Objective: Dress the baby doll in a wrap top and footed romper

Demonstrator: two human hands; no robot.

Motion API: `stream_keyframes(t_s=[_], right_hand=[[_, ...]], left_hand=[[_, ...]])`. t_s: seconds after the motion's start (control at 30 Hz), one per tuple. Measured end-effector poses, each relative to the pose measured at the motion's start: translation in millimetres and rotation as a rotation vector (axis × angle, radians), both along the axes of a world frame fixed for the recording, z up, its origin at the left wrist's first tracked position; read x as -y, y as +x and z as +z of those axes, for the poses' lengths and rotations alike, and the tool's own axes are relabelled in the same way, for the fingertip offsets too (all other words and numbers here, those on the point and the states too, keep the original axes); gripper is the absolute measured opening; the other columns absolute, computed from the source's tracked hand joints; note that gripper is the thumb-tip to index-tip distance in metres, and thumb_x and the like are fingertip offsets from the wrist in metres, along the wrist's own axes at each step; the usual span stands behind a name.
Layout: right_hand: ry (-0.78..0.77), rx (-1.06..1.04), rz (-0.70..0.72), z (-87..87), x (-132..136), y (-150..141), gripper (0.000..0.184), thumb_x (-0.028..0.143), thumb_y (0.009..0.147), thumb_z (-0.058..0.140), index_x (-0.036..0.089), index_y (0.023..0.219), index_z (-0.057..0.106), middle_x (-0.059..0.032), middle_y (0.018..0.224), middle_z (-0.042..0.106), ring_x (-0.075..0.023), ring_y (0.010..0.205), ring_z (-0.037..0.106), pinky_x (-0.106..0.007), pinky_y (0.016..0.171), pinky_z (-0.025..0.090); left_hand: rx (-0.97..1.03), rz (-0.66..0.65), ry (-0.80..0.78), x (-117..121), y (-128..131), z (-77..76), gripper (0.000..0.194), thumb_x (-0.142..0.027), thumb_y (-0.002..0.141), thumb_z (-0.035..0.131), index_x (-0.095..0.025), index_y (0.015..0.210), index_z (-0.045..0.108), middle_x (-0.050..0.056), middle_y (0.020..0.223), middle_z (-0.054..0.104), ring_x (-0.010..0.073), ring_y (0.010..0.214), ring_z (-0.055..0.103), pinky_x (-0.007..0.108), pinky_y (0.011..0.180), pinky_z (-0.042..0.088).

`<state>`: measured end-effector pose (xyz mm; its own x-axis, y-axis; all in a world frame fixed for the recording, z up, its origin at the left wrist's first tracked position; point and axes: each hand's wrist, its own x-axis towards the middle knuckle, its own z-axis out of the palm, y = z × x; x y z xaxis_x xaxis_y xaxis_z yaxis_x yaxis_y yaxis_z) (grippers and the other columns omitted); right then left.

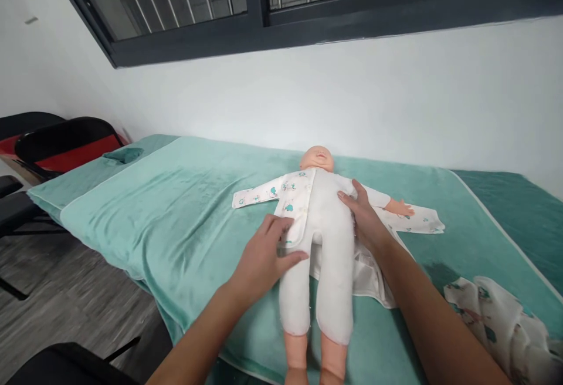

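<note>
A baby doll (329,203) with a white padded body lies on its back, head toward the wall. A white printed baby jacket (292,197) covers the image-left arm and that side of the chest. Its other part is spread beneath the doll, with the sleeve lying flat behind the bare doll hand. My left hand (266,256) rests at the doll's image-left hip, thumb and fingers apart, touching the jacket's lower part. Against the opposite side of the torso lies my right hand (364,215), thumb and forefinger spread; its other fingers are partly hidden.
A green sheet (167,209) covers the bed or table. Crumpled printed cloth (505,320) lies at the lower right. Black and red chairs (70,144) stand at the left, another dark chair (70,364) at the lower left. Behind are a white wall (220,103) and a barred window.
</note>
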<state>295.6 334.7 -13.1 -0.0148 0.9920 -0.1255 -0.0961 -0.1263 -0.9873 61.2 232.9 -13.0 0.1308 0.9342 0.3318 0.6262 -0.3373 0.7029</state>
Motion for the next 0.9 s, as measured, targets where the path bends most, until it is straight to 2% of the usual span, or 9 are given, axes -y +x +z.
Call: stream_keyframes(t_s=[0.13, 0.23, 0.33, 0.4, 0.43, 0.5, 0.57, 0.7, 0.9], right_hand=[[-0.007, -0.01, -0.024, 1.8, 1, -2, 0.096, 0.051, 0.083, 0.07, 0.033, 0.159, 0.014, -0.0063, 0.159, 0.041, -0.0236, 0.136, 0.053, -0.038, 0.107, 0.052], [-0.011, 0.005, -0.039, 3.1, 0, -4, 0.094, 0.05, 0.085, 0.069, 0.031, 0.16, 0.015, -0.0065, 0.158, 0.043, -0.0236, 0.136, 0.053, -0.037, 0.108, 0.052], [-0.017, 0.037, -0.049, 3.8, 1, -4, 0.092, 0.05, 0.085, 0.068, 0.031, 0.159, 0.017, -0.007, 0.158, 0.043, -0.0241, 0.136, 0.053, -0.037, 0.106, 0.053], [-0.022, 0.044, -0.049, 3.5, 1, -3, 0.092, 0.051, 0.085, 0.068, 0.032, 0.159, 0.017, -0.0068, 0.158, 0.042, -0.0242, 0.135, 0.054, -0.037, 0.105, 0.054], [-0.028, 0.036, -0.051, 3.2, 0, -3, 0.093, 0.051, 0.085, 0.068, 0.032, 0.159, 0.016, -0.0066, 0.159, 0.042, -0.0241, 0.135, 0.055, -0.037, 0.105, 0.054], [-0.042, 0.002, -0.059, 2.7, 0, -2, 0.095, 0.052, 0.085, 0.068, 0.033, 0.16, 0.013, -0.0066, 0.16, 0.04, -0.0243, 0.134, 0.055, -0.038, 0.104, 0.055], [-0.059, -0.036, -0.075, 3.1, -1, -1, 0.096, 0.052, 0.085, 0.068, 0.033, 0.16, 0.011, -0.0067, 0.16, 0.039, -0.0246, 0.134, 0.056, -0.039, 0.104, 0.055], [-0.073, -0.078, -0.077, 5.4, 0, -2, 0.103, 0.049, 0.082, 0.072, 0.033, 0.161, 0.008, -0.0065, 0.161, 0.038, -0.024, 0.134, 0.055, -0.037, 0.104, 0.055], [-0.007, -0.143, 0.002, -2.9, 2, -2, 0.112, 0.05, 0.079, 0.077, 0.037, 0.161, 0.001, -0.0067, 0.162, 0.036, -0.023, 0.14, 0.048, -0.034, 0.103, 0.055]], left_hand=[[-0.162, -0.029, 0.149, 9, 13, 0.8, 0.011, -0.03, 0.096, 0.055, -0.025, 0.104, 0.06, 0.006, 0.1, 0.062, 0.0238, 0.095, 0.059, 0.04, 0.082, 0.051], [-0.08, -0.081, 0.171, 13, 31, 13.8, 0.015, -0.024, 0.1, 0.044, -0.024, 0.093, 0.058, 0.005, 0.091, 0.062, 0.0211, 0.085, 0.057, 0.038, 0.077, 0.049], [0.044, -0.223, 0.13, 15, 44, 23.2, 0.016, -0.023, 0.099, 0.045, -0.025, 0.099, 0.06, 0.005, 0.093, 0.064, 0.0194, 0.085, 0.059, 0.035, 0.075, 0.05], [0.121, -0.237, 0.133, 11, 38, 19.7, 0.02, -0.021, 0.098, 0.045, -0.027, 0.108, 0.062, 0.007, 0.104, 0.064, 0.019, 0.093, 0.061, 0.033, 0.077, 0.052], [0.16, -0.184, 0.151, 5, 30, 14.0, 0.023, -0.021, 0.097, 0.047, -0.027, 0.114, 0.061, 0.008, 0.112, 0.064, 0.0194, 0.1, 0.062, 0.033, 0.08, 0.053], [0.212, 0.105, 0.217, -10, 4, -3.7, 0.034, -0.021, 0.095, 0.05, -0.026, 0.127, 0.056, 0.01, 0.129, 0.059, 0.0223, 0.118, 0.058, 0.037, 0.091, 0.053], [0.13, 0.314, 0.157, -28, -26, -24.9, 0.047, -0.023, 0.091, 0.054, -0.024, 0.138, 0.05, 0.013, 0.137, 0.057, 0.0267, 0.126, 0.055, 0.043, 0.098, 0.049], [-0.023, 0.357, -0.073, -53, -59, -51.4, 0.052, -0.029, 0.094, 0.05, -0.027, 0.146, 0.045, 0.008, 0.125, 0.07, 0.0271, 0.125, 0.059, 0.048, 0.107, 0.042], [-0.227, 0.463, -0.117, -82, -50, -47.4, 0.068, -0.035, 0.093, 0.048, -0.021, 0.157, 0.029, 0.015, 0.146, 0.056, 0.0329, 0.14, 0.047, 0.055, 0.112, 0.036]])
